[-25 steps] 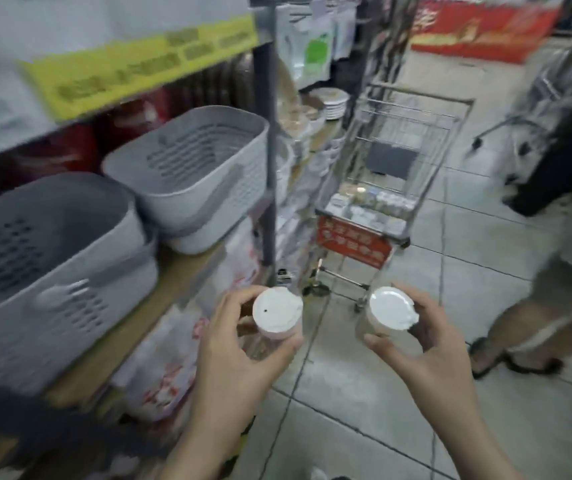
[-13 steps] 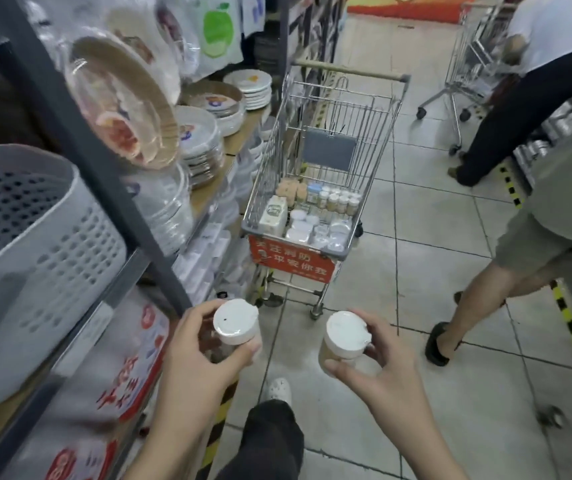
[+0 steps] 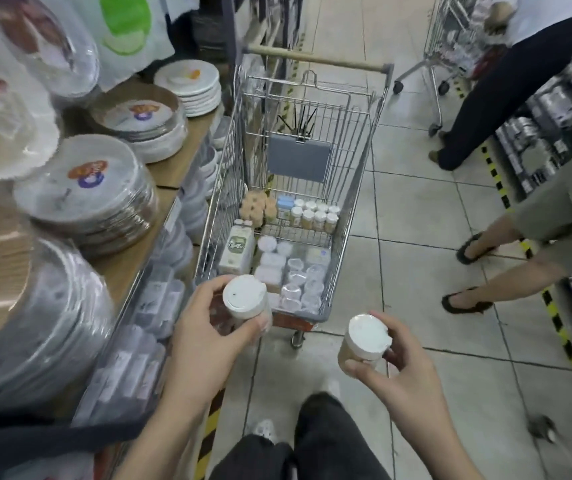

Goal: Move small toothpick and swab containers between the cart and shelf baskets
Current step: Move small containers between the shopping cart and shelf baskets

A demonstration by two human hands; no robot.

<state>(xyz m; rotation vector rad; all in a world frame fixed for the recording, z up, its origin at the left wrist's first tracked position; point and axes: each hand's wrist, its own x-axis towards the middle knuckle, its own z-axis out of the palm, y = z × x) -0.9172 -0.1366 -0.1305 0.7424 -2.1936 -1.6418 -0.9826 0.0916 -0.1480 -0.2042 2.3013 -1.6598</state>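
My left hand point(image 3: 204, 336) grips a small round container with a white lid point(image 3: 245, 301), held just before the near end of the wire shopping cart point(image 3: 379, 140). My right hand point(image 3: 405, 372) grips a second white-lidded container point(image 3: 367, 336), lower and to the right, over the tiled floor. Inside the cart lie several more small white-lidded jars point(image 3: 314, 214), clear plastic boxes point(image 3: 295, 275), a tall white pack point(image 3: 236, 250) and a tan bundle point(image 3: 256, 206). No shelf basket is in view.
On the left stands a shelf point(image 3: 173, 174) with stacks of wrapped paper plates point(image 3: 87, 188) and packs below. Two people stand to the right, their legs point(image 3: 485, 265) close to the cart. A second cart point(image 3: 450, 39) is at the back right. My own legs point(image 3: 298, 445) show below.
I have walked up to the cart and the view has tilted down. The grey shelf baskets have slid out of view on the left. Both hands still hold their containers.
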